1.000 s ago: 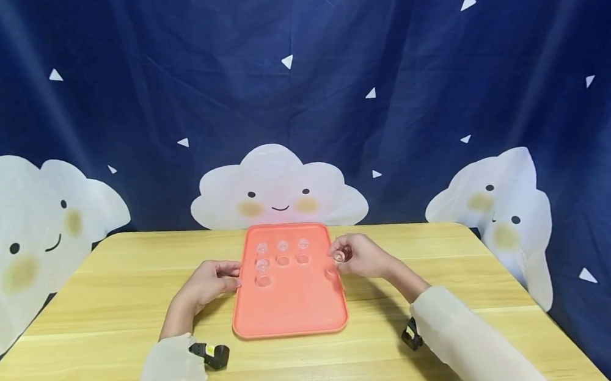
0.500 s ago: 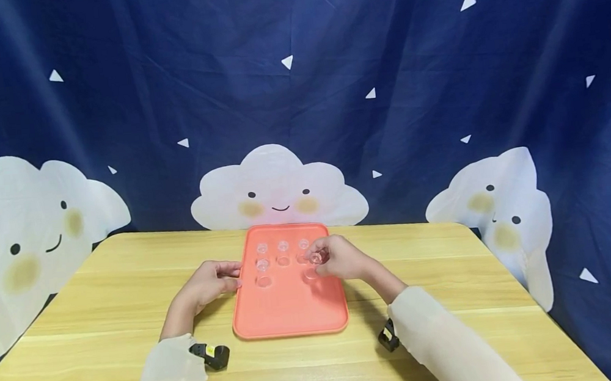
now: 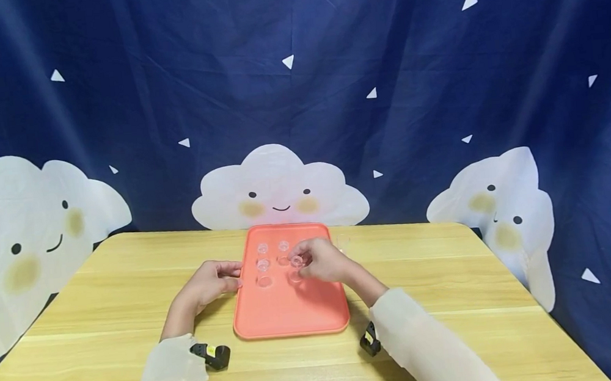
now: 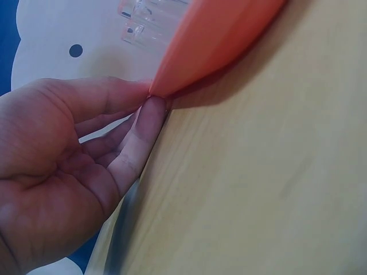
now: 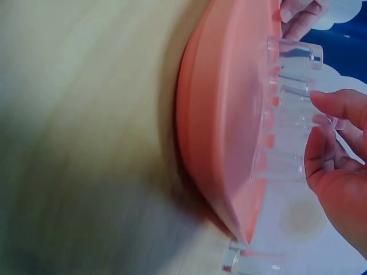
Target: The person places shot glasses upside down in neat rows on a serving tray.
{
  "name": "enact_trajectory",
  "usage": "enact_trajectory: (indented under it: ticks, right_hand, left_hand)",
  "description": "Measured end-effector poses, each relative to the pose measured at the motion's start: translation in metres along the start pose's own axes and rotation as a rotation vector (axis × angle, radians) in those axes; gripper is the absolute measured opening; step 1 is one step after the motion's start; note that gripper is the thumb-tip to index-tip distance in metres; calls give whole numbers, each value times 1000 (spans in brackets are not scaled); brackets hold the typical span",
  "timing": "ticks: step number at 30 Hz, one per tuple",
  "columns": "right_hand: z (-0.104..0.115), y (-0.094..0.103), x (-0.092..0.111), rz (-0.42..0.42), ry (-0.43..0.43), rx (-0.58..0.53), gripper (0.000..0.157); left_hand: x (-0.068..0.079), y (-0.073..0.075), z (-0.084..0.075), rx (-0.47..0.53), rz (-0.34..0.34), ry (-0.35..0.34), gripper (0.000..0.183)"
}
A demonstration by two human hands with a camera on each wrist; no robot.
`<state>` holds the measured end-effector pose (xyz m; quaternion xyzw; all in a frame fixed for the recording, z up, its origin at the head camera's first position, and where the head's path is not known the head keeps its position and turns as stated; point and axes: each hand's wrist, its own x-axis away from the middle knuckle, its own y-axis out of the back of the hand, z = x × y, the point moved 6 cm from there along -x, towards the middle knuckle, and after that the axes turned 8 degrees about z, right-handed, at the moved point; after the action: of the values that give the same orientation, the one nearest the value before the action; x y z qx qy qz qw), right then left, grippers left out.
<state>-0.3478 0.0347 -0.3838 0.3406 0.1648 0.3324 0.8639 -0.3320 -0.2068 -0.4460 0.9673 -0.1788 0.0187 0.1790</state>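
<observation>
My left hand (image 3: 209,281) pinches the left rim of a coral-pink tray (image 3: 289,311) between thumb and fingers, plain in the left wrist view. Over the tray, my right hand (image 3: 323,259) holds a small clear cup (image 5: 295,109) near its top, upright. Whether that cup's base touches the tray, I cannot tell. Several more clear cups stand on the tray: one at the back left (image 3: 262,249), one at back middle (image 3: 283,246), and one in front at the left (image 3: 263,265). The right hand partly hides the back right one in the head view.
Another clear cup (image 3: 343,242) stands on the wooden table (image 3: 429,270) just right of the tray. It shows low in the right wrist view too. A dark blue curtain (image 3: 329,90) with cloud prints hangs behind the table.
My right hand has carried the held cup leftward, from the tray's right edge to its middle, beside the front left cup. The left hand stays on the rim.
</observation>
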Motion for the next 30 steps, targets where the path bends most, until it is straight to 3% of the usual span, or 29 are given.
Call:
enact_trajectory:
  ticks: [18,30]
  right_hand:
    - [2,-17,-15,-48,-50,57,26]
    - [-3,-18,-15,-46,-91,21,26]
  left_hand:
    - [1,-1,-2,-2,-2,-2,51]
    - [2,-1,-2,12,4,5,50]
